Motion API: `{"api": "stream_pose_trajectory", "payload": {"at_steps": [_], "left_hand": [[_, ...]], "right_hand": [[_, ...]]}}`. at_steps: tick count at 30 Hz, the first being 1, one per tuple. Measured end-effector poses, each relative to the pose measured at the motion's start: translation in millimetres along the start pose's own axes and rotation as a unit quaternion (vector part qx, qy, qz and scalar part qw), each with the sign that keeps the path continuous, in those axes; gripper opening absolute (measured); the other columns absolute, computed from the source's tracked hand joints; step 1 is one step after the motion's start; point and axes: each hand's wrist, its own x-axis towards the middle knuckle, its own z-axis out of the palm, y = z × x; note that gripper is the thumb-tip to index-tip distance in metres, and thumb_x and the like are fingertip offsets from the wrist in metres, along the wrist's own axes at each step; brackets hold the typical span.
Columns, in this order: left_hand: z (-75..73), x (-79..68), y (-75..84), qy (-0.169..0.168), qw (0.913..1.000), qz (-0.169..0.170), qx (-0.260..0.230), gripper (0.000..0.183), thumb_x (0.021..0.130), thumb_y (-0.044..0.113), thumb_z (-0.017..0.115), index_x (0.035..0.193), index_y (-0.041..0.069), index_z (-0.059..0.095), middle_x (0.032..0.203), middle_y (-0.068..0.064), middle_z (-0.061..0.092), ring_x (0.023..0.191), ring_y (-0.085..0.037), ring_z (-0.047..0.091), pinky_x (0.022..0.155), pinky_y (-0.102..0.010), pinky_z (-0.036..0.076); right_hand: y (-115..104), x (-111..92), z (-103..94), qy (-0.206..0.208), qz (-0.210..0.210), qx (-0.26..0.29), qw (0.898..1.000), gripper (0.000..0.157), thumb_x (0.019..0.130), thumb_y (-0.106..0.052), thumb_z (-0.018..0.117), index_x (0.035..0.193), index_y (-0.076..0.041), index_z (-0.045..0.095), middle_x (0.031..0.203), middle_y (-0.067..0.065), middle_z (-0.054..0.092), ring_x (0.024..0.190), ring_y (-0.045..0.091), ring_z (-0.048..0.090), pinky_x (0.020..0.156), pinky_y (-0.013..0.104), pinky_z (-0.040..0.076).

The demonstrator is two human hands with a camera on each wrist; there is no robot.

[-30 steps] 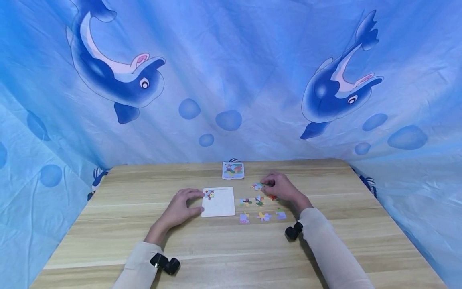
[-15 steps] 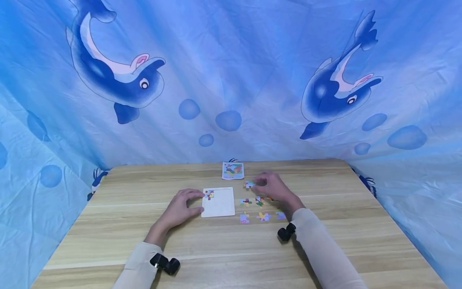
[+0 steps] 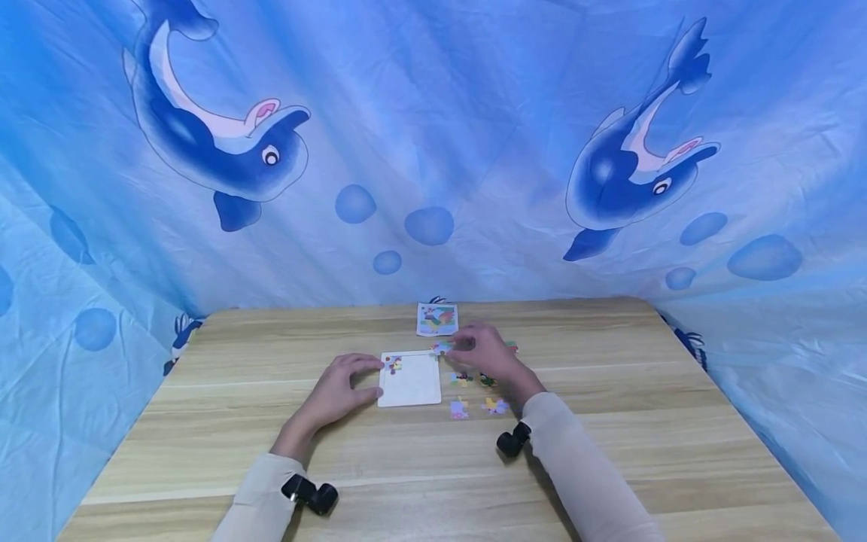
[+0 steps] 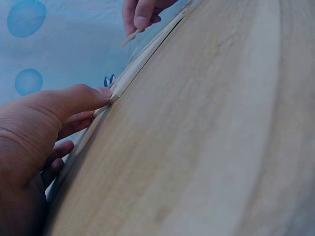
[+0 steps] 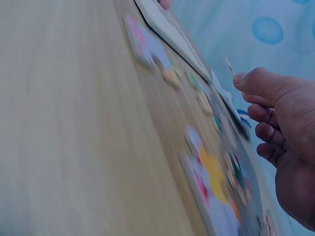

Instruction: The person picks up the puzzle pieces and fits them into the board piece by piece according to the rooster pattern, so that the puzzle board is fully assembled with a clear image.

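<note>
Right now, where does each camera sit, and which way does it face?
Head: worn on the head, facing forward and down at the puzzle tray; left hand, right hand and sleeves show.
Left wrist: on that wrist, facing low along the tabletop; left hand near, right hand beyond.
Right wrist: on that wrist, facing across loose jigsaw pieces toward the blue backdrop; right hand near, a fingertip at the top.
Both wrist views share the puzzle tray and the pinched jigsaw piece.

Blue dolphin-print cloth (image 3: 474, 98) hangs behind the wooden table (image 3: 420, 467).
</note>
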Motion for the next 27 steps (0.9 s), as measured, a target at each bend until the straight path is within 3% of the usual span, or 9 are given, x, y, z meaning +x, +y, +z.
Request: {"api": "stream_pose_trajectory", "payload": {"at_steps": [17, 27], "left_hand": [[0.1, 0.9, -0.3, 0.001, 1.0, 0.004, 0.006, 0.046, 0.085, 0.028, 0.084, 0.129, 0.02, 0.072, 0.141, -0.006, 0.064, 0.14, -0.038, 0.049, 0.117, -0.065, 0.035], [-0.3, -0.7, 0.8, 0.004, 0.9999, 0.002, 0.011, 0.046, 0.084, 0.029, 0.084, 0.128, 0.02, 0.073, 0.141, -0.007, 0.065, 0.139, -0.038, 0.05, 0.117, -0.066, 0.035]], "right_hand": [[-27.9, 12.6, 32.3, -0.024, -0.021, 0.01, 0.999, 0.024, 0.09, -0.017, 0.079, 0.112, -0.007, 0.078, 0.104, 0.004, 0.069, 0.088, 0.013, 0.06, 0.077, 0.025, 0.053], [-27.8, 19.8, 44.0, -0.038, -0.027, -0.029, 0.998, 0.025, 0.091, -0.022, 0.08, 0.112, -0.01, 0.079, 0.106, 0.003, 0.072, 0.09, 0.011, 0.063, 0.082, 0.026, 0.056]]}}
